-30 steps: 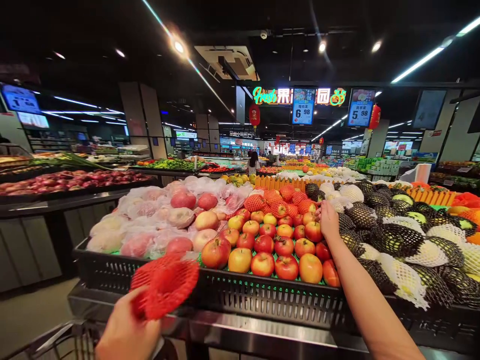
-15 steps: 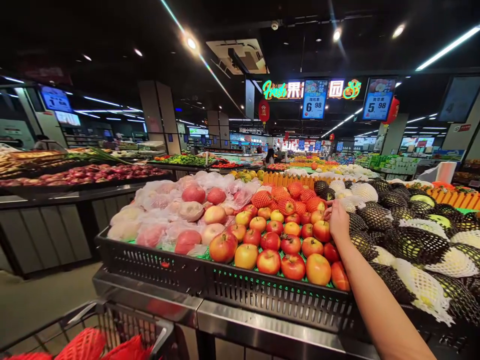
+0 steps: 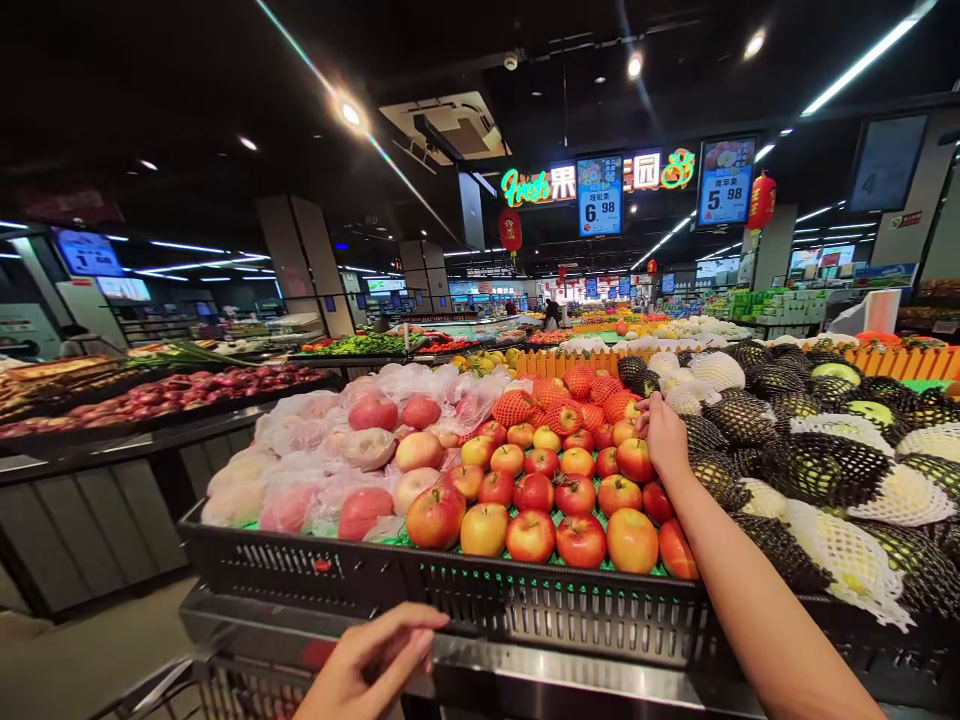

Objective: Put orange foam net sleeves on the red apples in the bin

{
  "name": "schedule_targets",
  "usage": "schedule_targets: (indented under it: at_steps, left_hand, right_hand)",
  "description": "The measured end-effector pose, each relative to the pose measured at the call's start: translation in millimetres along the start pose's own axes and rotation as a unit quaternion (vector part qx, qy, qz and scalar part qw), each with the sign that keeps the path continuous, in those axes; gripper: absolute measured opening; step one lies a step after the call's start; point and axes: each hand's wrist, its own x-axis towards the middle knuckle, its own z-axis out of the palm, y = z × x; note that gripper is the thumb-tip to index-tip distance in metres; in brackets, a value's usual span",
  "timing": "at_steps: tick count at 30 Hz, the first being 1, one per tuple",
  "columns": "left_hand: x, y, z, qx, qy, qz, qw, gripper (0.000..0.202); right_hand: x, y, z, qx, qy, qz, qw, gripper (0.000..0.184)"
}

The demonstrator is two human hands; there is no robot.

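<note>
My right hand point(image 3: 665, 435) reaches over the right side of the loose red-and-yellow apples point(image 3: 534, 492). Its fingers are bent together beside apples at the back of the rows, close to apples in red foam nets point(image 3: 564, 415); whatever lies between the fingertips is hidden. Low in front, my left hand point(image 3: 382, 655) hovers by the front wall of the black crate point(image 3: 555, 610), fingers loosely bent and apart, holding nothing. Bagged pale-red apples point(image 3: 367, 450) fill the crate's left part. To the right of my forearm lie fruits in black and white foam nets point(image 3: 832, 465).
A metal ledge point(image 3: 570, 672) runs beneath the crate. At the lower left stands a shopping cart point(image 3: 240, 685), partly hidden by my left hand. Red onions point(image 3: 180, 395) lie on a stand further left. Price screens point(image 3: 599, 196) hang above, and people are far back.
My left hand has come into view from below, in front of the crate. The view has shifted slightly; my right hand stays at the same spot among the apples.
</note>
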Motion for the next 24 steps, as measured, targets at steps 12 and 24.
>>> schedule_targets:
  at_steps: [12,24]
  left_hand:
    - [277,117,149.0,0.21,0.105,0.094,0.968,0.018]
    - [282,90,154.0,0.301,0.087,-0.01,0.949,0.08]
  right_hand:
    - [4,4,3,0.006,-0.01,0.001,1.0,0.08]
    - [0,1,1,-0.002,-0.001,0.0,1.0,0.069]
